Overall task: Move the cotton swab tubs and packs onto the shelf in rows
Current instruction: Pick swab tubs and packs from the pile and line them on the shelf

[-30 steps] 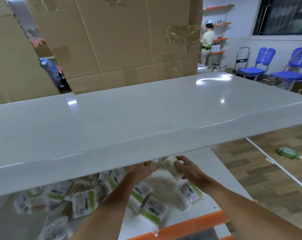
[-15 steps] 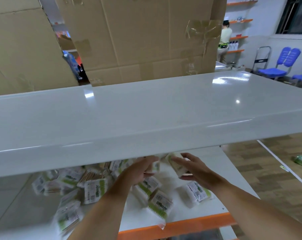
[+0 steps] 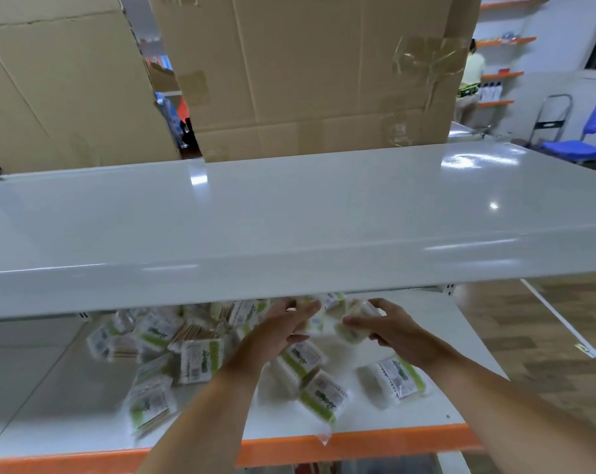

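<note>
Cotton swab packs [image 3: 204, 357] lie scattered on the lower shelf [image 3: 409, 419], which has an orange front edge; none stand in a row. Nearest the edge, one pack [image 3: 323, 395] lies tilted between the two forearms, another [image 3: 397, 374] lies flat under the right forearm, and a blurred pack [image 3: 149, 405] lies to the left. Further back, more packs crowd in a loose heap left of the left wrist, partly hidden beneath the upper shelf [image 3: 289, 213].

Both arms reach forward and up from the bottom of the view, hands close together just under the upper shelf's front lip. Left hand [image 3: 282, 330] is seen from its back, fingers extended forward and curled round a small pack [image 3: 315, 318] at the fingertips. Right hand [image 3: 388, 328] is likewise back-up, thumb and fingers pinching a second pack [image 3: 353, 323], held tilted and clear of the shelf surface. The two held packs sit just beside each other; contact between them cannot be determined owing to blur.

Beyond, the upper shelf surface is glossy white. Large cardboard boxes [image 3: 306, 73] stand behind it. At far right, a person [image 3: 471, 80] stands by wall shelving, with a blue chair [image 3: 587, 138] nearby.
</note>
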Available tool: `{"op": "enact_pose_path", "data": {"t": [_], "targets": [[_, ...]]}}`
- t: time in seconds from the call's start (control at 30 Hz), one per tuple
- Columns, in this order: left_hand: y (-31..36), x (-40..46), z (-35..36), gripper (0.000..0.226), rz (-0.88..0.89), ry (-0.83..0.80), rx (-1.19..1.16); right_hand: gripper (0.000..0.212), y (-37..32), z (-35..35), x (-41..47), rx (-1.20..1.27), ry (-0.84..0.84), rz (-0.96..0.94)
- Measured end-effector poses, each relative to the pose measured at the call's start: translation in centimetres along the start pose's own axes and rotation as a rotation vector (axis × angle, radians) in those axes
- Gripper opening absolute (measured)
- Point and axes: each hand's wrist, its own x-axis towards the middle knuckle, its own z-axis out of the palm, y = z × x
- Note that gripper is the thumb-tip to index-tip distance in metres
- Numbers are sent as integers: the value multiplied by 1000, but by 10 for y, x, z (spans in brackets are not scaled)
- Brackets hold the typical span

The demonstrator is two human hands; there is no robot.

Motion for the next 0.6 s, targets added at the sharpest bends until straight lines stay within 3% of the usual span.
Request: {"op": "enact_pose_path", "data": {"t": [0.13,0.23,0.3,0.43,0.6], "targets": [[-1,-5,-4,53,17,-31,27,37,-3,4,3,9,-26,-20],[-3,-12,-11,61,79,-106,48,47,-4,10,6,17,-31,-20],[-3,-15,-16,68,74,-73,45,56,-6,16,9,40,-35,-32],[-2,-26,-36,43,140,-16,94,69,-14,36,15,44,-87,-71],[-4,-56,-70,19,140,103,85,32,-25,76,18,-82,-177,-119]]}}
